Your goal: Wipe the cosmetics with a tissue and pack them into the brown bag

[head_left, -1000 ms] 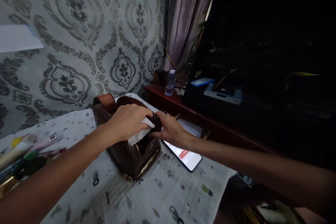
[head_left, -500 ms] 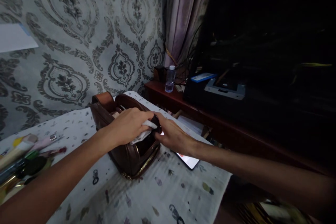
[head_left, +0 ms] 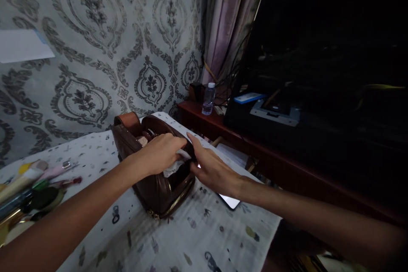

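Observation:
A brown leather bag [head_left: 143, 182] with a gold zipper stands unzipped on the patterned cloth. My left hand [head_left: 164, 153] is closed on a crumpled white tissue or cloth [head_left: 173, 169] at the bag's opening. Against the bag's right side, my right hand [head_left: 212, 168] grips the dark edge of the opening between thumb and fingers; some fingertips are hidden. Inside the bag, a pale pinkish item [head_left: 142, 140] shows near the strap. Partly under my right wrist lies a phone [head_left: 230, 201] with a bright screen.
Makeup items, including a pink tube [head_left: 55, 171], lie at left on the white printed cloth [head_left: 153, 246]. Behind, a water bottle [head_left: 208, 100] stands on the red-brown shelf [head_left: 193, 108] beside a large dark screen [head_left: 318, 42]. Patterned wallpaper [head_left: 95, 51] lies beyond.
My left hand still holds the white tissue or cloth at the bag's opening. My right hand has shifted only slightly along the edge. The whole view has moved a little.

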A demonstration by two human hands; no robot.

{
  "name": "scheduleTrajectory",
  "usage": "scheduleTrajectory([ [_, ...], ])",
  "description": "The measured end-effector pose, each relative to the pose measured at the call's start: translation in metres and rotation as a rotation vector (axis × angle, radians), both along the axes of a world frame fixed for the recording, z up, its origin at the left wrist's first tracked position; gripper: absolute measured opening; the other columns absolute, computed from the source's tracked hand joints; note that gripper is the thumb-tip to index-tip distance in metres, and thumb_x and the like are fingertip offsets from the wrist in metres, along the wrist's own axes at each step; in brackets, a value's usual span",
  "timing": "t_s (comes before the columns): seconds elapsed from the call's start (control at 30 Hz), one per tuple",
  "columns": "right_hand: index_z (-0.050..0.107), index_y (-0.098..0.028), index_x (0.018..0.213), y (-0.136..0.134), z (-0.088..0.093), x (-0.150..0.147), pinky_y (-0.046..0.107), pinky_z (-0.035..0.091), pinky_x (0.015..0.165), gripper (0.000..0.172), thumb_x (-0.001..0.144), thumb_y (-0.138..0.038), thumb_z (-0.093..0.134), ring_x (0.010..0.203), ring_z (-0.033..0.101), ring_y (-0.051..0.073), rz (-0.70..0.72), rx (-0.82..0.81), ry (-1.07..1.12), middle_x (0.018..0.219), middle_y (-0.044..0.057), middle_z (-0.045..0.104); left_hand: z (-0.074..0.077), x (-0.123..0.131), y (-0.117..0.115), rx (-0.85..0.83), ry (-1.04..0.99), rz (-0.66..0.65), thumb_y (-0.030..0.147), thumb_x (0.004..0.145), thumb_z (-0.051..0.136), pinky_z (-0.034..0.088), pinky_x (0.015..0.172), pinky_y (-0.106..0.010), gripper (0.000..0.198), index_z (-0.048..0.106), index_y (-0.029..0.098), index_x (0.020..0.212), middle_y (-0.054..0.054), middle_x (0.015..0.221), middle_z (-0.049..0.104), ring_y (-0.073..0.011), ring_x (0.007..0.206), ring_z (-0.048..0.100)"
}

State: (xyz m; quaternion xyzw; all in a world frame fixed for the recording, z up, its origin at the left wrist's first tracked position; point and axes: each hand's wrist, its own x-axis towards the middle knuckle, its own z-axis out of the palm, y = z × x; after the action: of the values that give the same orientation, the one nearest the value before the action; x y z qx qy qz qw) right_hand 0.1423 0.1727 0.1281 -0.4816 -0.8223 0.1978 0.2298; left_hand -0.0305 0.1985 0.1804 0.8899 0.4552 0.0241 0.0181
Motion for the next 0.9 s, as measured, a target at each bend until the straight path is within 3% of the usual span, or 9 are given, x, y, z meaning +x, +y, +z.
scheduleTrajectory([
  [0.1,0.005,-0.007,0.154,-0.001,-0.005,0.003,0.035,0.048,0.07,0.081,0.085,-0.014,0.047,0.074,0.062,0.021,-0.05,-0.034,0.024,0.089,0.008,0.066,0.001,0.001,0.001,-0.04,-0.053,-0.022,0.014,0.084,0.057,0.045,0.072,-0.028,0.015,0.067,0.019,0.093,-0.006,0.088,0.069,-0.0242,0.089,0.067],
  [0.23,0.014,-0.011,0.152,-0.001,-0.013,0.013,0.037,0.051,0.072,0.075,0.089,-0.028,0.051,0.074,0.063,0.02,-0.003,-0.074,0.144,0.099,0.01,0.067,0.008,-0.003,0.003,-0.16,-0.163,-0.086,0.011,0.082,0.056,0.043,0.075,-0.024,0.018,0.07,0.019,0.089,-0.001,0.086,0.071,-0.0178,0.086,0.065],
  [0.33,0.025,-0.015,0.147,0.0,-0.019,0.02,0.038,0.053,0.074,0.066,0.091,-0.036,0.053,0.084,0.064,0.022,0.035,-0.11,0.226,0.107,0.011,0.066,0.012,-0.006,0.004,-0.261,-0.037,-0.112,0.012,0.08,0.056,0.041,0.069,-0.023,0.016,0.07,0.019,0.077,0.0,0.075,0.068,-0.0167,0.077,0.063],
  [0.43,0.036,-0.02,0.14,0.003,-0.02,0.021,0.038,0.054,0.078,0.055,0.091,-0.039,0.054,0.093,0.063,0.022,0.075,-0.086,0.279,0.111,0.01,0.065,0.01,-0.004,0.007,-0.354,0.153,-0.21,0.008,0.077,0.053,0.042,0.069,-0.024,0.024,0.072,0.021,0.086,-0.001,0.083,0.07,-0.0185,0.082,0.063],
  [0.5,0.043,-0.021,0.131,0.005,-0.017,0.019,0.037,0.054,0.077,0.046,0.091,-0.037,0.055,0.092,0.063,0.022,0.08,-0.062,0.277,0.11,0.008,0.065,0.007,0.0,0.008,-0.382,0.275,-0.251,0.005,0.076,0.051,0.044,0.07,-0.024,0.031,0.071,0.02,0.094,-0.004,0.095,0.072,-0.0196,0.086,0.063],
  [0.6,0.05,-0.02,0.118,0.007,-0.011,0.014,0.034,0.054,0.071,0.033,0.089,-0.034,0.057,0.081,0.064,0.02,0.057,-0.074,0.241,0.101,0.007,0.066,0.006,0.008,0.008,-0.402,0.422,-0.238,0.003,0.076,0.049,0.045,0.07,-0.025,0.029,0.07,0.014,0.092,-0.009,0.1,0.072,-0.0208,0.088,0.063],
  [0.7,0.051,-0.019,0.112,0.007,-0.007,0.011,0.033,0.053,0.069,0.028,0.088,-0.032,0.057,0.074,0.063,0.019,0.047,-0.084,0.207,0.093,0.005,0.066,0.006,0.013,0.007,-0.407,0.41,-0.216,0.0,0.075,0.051,0.043,0.066,-0.022,0.024,0.07,0.013,0.084,-0.008,0.094,0.072,-0.0187,0.083,0.061],
  [0.9,0.052,-0.019,0.112,0.008,-0.01,0.011,0.033,0.054,0.071,0.027,0.09,-0.033,0.056,0.079,0.063,0.019,0.049,-0.052,0.205,0.095,0.006,0.066,0.004,0.011,0.008,-0.368,0.296,-0.196,-0.006,0.072,0.051,0.04,0.056,-0.022,0.027,0.071,0.013,0.076,-0.004,0.077,0.071,-0.014,0.061,0.054],
])
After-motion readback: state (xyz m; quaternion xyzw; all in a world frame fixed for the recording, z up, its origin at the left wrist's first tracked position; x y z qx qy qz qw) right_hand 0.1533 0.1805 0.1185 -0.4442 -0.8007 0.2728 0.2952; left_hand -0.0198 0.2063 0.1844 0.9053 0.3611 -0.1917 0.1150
